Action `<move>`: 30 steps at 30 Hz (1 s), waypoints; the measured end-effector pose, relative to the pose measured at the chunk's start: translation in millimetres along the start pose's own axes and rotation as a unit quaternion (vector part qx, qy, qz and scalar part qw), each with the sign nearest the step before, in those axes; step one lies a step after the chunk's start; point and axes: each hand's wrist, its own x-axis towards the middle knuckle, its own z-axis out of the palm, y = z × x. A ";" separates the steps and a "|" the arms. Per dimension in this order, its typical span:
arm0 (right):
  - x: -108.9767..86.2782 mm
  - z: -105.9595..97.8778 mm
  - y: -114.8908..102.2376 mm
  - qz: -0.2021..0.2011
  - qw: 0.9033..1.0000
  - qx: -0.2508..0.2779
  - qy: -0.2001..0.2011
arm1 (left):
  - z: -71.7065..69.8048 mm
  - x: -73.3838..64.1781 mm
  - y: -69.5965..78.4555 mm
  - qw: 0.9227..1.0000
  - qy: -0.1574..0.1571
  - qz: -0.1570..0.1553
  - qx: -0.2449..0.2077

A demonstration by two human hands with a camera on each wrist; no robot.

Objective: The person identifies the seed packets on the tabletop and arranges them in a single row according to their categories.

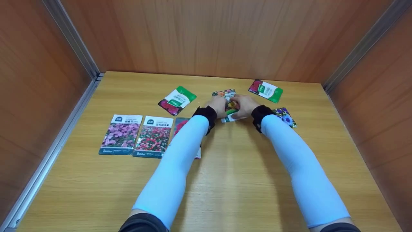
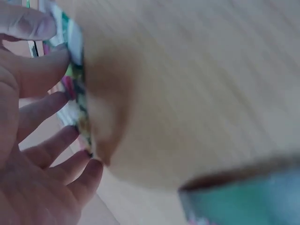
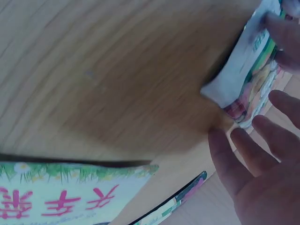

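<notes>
Both hands are at a flower seed packet toward the back middle of the table. The left hand holds its left side, fingertips along the edge and thumb above. From the other side the right hand holds it, thumb near the front end and fingers farther back. In the right wrist view the packet shows a white and green end and looks slightly bent. Just right of the right wrist lies a packet with blue and purple flowers, partly hidden by the arm.
Two green-and-white packets lie behind, one at left and one at right. At left, a pink-flower packet, a red-flower packet and another packet, partly under the left sleeve, form a row. Wooden walls enclose the table.
</notes>
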 end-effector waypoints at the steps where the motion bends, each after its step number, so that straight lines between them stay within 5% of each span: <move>1: -0.7 1.0 -0.1 0.001 1.000 -0.001 -0.005 | -1.4 -1.1 -0.5 1.000 -0.008 0.008 -0.009; 13: -19.1 10.6 -18.4 0.002 0.998 -0.017 -0.061 | -10.8 -22.3 -15.2 0.994 -0.085 0.064 0.003; 23: -31.8 18.5 -31.2 -0.023 0.996 -0.047 -0.070 | -15.1 -43.1 -15.5 0.993 -0.095 0.068 0.018; 30: -39.6 23.2 -36.3 -0.057 0.995 -0.049 -0.058 | -17.0 -55.4 -7.6 0.989 -0.093 0.079 0.082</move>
